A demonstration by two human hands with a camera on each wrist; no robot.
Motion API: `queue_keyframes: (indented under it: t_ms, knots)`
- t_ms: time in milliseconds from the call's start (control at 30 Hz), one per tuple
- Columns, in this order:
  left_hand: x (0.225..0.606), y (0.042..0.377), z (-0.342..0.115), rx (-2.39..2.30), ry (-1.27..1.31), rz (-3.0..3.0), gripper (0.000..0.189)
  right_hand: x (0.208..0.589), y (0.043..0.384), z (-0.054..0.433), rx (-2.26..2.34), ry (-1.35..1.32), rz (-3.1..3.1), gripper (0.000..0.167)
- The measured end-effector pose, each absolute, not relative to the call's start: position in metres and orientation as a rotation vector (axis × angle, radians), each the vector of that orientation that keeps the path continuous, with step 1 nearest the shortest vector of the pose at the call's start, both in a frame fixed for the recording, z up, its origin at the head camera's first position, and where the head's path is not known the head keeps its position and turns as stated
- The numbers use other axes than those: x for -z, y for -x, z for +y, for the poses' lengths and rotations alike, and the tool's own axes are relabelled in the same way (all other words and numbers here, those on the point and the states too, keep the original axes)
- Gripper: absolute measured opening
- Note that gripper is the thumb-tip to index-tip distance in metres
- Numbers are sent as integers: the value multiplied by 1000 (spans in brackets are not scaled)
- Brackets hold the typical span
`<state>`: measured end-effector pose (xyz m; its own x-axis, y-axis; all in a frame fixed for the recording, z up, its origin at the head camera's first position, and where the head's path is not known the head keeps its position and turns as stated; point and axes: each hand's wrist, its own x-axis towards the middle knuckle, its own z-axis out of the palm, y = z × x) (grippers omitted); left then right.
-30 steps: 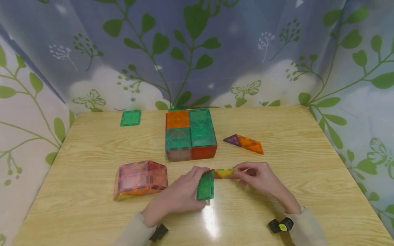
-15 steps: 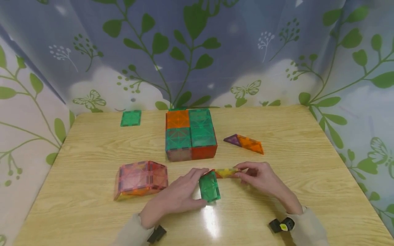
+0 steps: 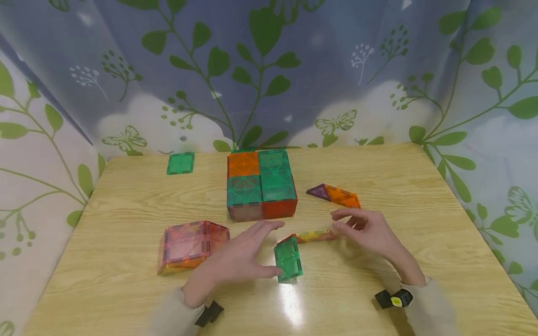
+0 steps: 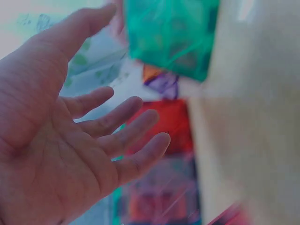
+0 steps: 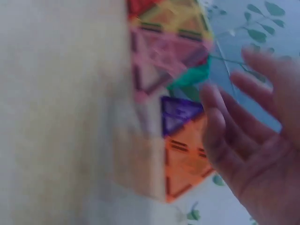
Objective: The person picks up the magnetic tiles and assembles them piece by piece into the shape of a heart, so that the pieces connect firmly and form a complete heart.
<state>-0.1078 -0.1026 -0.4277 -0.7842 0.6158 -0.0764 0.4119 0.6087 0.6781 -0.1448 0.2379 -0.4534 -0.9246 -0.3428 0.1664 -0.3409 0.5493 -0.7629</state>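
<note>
A green square magnetic tile (image 3: 288, 259) stands at the near left end of a standing strip of joined tiles. Yellow (image 5: 176, 21) and pink (image 5: 161, 56) tiles show in that strip in the right wrist view. My left hand (image 3: 235, 254) spreads its fingers left of the green tile and holds nothing. Its thumb tip lies over the tile's left edge in the head view; whether it touches I cannot tell. Just beyond the strip's right end is my right hand (image 3: 371, 233), fingers loosely bent, with nothing between them. The left wrist view blurs the green tile (image 4: 173, 37).
Behind the hands stands a block of tiles (image 3: 277, 186), green and orange on top. A pink and orange tile shape (image 3: 185, 242) lies left, partly behind my left hand. A purple-and-orange tile piece (image 3: 340, 196) is right; a green square (image 3: 180, 163) lies back left.
My left hand has drawn back left from the green tile. My right hand has let go of the strip and moved slightly right and up. The green tile has turned and stands by itself.
</note>
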Motion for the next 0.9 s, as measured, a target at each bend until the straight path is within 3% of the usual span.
queue_keyframes:
  t_ms: [133,333,633,900]
  knots:
    - [445,104,-89,-938,-890,2497,100,452,167,248,1376,561,3040,17]
    - [453,103,-79,-957,-837,2513,96,463,188,258,1350,538,3241,25]
    - [451,107,-89,-964,-851,2473,93,455,235,262,807,419,2944,74]
    - [451,108,-96,-1000,-879,2457,84,462,251,277,693,415,2839,60]
